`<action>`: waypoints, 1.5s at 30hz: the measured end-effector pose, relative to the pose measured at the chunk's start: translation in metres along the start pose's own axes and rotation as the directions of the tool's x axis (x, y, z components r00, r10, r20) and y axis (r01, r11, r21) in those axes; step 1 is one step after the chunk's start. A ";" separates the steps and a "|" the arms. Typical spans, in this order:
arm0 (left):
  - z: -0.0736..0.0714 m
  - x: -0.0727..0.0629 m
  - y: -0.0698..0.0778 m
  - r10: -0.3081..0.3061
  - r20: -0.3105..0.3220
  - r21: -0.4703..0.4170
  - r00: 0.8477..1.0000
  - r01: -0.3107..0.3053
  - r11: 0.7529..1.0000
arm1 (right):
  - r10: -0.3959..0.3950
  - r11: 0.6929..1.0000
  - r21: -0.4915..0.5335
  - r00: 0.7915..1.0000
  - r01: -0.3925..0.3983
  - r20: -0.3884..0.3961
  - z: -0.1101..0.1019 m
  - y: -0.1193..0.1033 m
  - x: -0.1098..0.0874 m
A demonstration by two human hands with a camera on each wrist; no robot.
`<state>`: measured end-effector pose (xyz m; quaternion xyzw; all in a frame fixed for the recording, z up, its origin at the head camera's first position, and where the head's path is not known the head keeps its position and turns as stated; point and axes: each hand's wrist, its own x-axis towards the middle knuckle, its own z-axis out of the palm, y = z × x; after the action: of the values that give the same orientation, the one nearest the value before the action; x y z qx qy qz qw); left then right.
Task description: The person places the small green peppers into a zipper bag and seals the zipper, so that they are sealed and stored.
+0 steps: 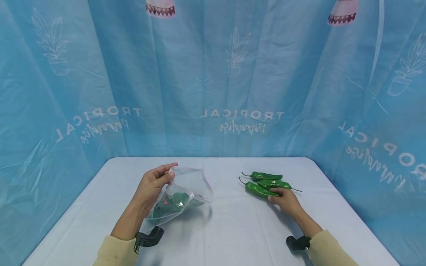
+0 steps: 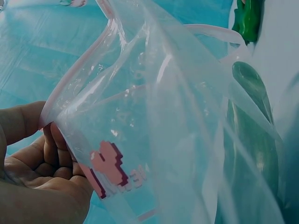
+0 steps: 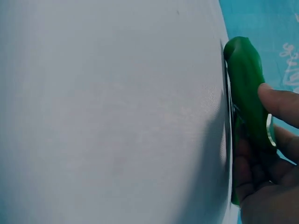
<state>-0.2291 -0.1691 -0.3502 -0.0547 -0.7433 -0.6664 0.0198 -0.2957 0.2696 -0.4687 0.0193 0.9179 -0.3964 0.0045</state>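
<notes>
My left hand (image 1: 150, 187) pinches the pink-edged rim of a clear plastic zip bag (image 2: 177, 135) between thumb and fingers. The mouth of the bag gapes to the right, and green peppers (image 2: 250, 156) lie inside, blurred by the plastic. On the right side of the table, my right hand (image 1: 287, 201) has its thumb and fingers around the end of the nearest long green chili pepper (image 3: 245, 74). Against it lies a middle pepper (image 1: 273, 183), its stem pointing right. A far pepper (image 1: 267, 176) sits just behind, stem to the left.
A white cloth covers the table (image 1: 226, 229). Blue printed curtains (image 1: 219, 81) hang behind it and along both sides. A black wrist device (image 1: 149, 237) is strapped on the left arm, and another (image 1: 297, 243) on the right.
</notes>
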 end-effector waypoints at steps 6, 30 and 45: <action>-0.001 0.002 -0.002 -0.004 0.003 0.003 1.000 0.004 1.000 | -0.012 0.999 0.042 1.000 0.013 -0.017 -0.001 -0.008 -0.008; 0.001 0.002 -0.001 -0.010 0.005 0.027 1.000 0.010 1.000 | -0.167 0.962 0.225 0.985 0.151 0.053 -0.001 -0.065 -0.048; 0.000 0.001 -0.002 0.001 0.012 0.012 1.000 -0.001 1.000 | -0.269 0.934 0.270 0.958 0.233 0.104 0.014 -0.103 -0.056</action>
<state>-0.2299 -0.1688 -0.3520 -0.0588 -0.7474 -0.6616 0.0160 -0.2439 0.1869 -0.4022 -0.1255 0.8515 -0.5090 0.0152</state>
